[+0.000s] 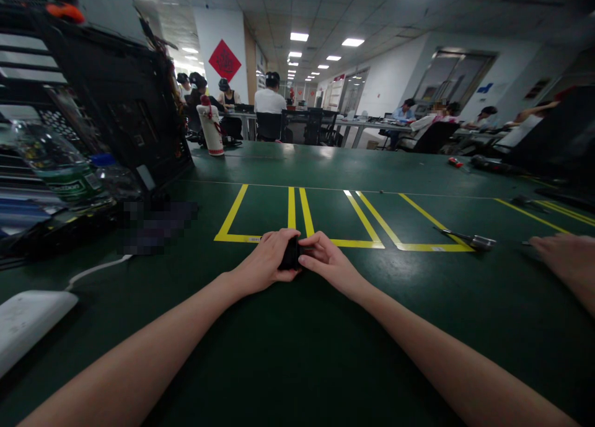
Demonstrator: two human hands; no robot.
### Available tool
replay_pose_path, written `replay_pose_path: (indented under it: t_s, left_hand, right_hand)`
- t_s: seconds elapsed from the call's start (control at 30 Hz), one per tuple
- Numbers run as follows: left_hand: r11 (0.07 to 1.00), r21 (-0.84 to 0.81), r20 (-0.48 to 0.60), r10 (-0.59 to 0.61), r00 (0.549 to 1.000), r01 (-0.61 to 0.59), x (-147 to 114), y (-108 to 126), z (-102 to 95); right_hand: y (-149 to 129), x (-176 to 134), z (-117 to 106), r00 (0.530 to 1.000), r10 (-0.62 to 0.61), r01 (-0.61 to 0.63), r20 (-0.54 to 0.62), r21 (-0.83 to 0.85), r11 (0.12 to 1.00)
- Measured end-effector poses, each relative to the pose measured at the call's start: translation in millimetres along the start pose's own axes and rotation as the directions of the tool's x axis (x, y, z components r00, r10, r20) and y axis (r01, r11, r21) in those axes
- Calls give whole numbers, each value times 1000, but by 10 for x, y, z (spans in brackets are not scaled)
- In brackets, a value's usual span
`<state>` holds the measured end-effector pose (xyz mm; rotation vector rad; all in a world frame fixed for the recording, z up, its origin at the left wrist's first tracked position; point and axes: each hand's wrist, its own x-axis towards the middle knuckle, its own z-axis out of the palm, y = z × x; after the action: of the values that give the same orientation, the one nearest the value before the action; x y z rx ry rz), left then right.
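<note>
A small black object (pixel 290 253) stands on the green table between my two hands; its kind I cannot make out. My left hand (pixel 273 256) is wrapped round its left side, fingers on top and thumb at the near edge. From the right, the bent fingers and thumb of my right hand (pixel 328 258) press on the object's right face. Just beyond my hands, yellow tape (pixel 292 207) marks out several rectangles on the green table (pixel 297 340).
At left are an open computer case (pixel 134 114), a water bottle (pixel 69 173) and a white power strip (pixel 35 318) with a cord. A white cylinder (pixel 211 129) stands farther back. A metal-ended tool (pixel 478 242) lies at right, near another person's hand (pixel 564 259).
</note>
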<state>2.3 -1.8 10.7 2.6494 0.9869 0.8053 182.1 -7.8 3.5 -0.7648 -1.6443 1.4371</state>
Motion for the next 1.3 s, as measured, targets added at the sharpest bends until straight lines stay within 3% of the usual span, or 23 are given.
replay_pose_path:
  t_s: [0.37,0.77,1.07,1.3]
  left_hand:
    - [1000,-22,-5,-2,1000,2,3,10,-7]
    - [1000,4,-12,6,1000,-6,1,1,9]
    - [1000,-9,6,8,1000,-8,-3,5,-6]
    - [999,-7,22,37,999,-37,-7,-19,-14]
  right_hand:
    - [-46,17,-13,999,54,-54,8,-25,998]
    - [17,6,23,1000,-6,6,-22,-2,1000]
    - [-23,14,-10,998,67,-67,-11,-51,996]
    - [15,0,-12,1000,4,-4,18,-11,1000]
